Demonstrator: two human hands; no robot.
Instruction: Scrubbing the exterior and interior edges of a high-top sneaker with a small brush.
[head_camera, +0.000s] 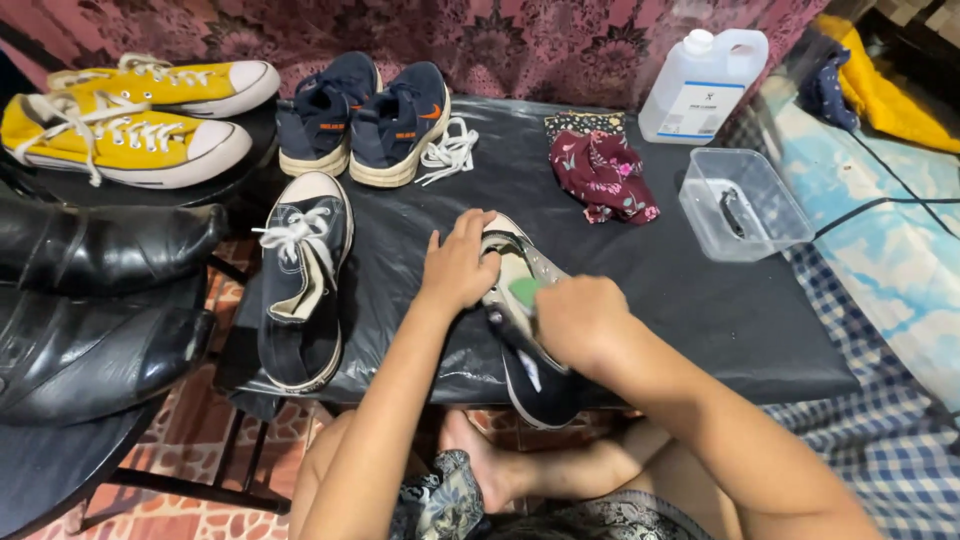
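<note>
Bare foot (480, 465) is poking out nearest. Just beyond it, the right hand (578, 318) is gripping a green sponge (524, 291), scrubbing the black sneaker (525, 340) at the table's near edge while the left hand (460, 262) is clamping its top. Looks mid-clean; next it'll need turning. Cleaner jug (700, 85) is sitting far right.

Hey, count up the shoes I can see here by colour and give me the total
Yellow sneakers: 2
Navy sneakers with orange marks: 2
Black canvas sneakers: 2, one lying on the black table at, one held between the left hand and right hand at
Black leather shoes: 2
Total: 8
</note>
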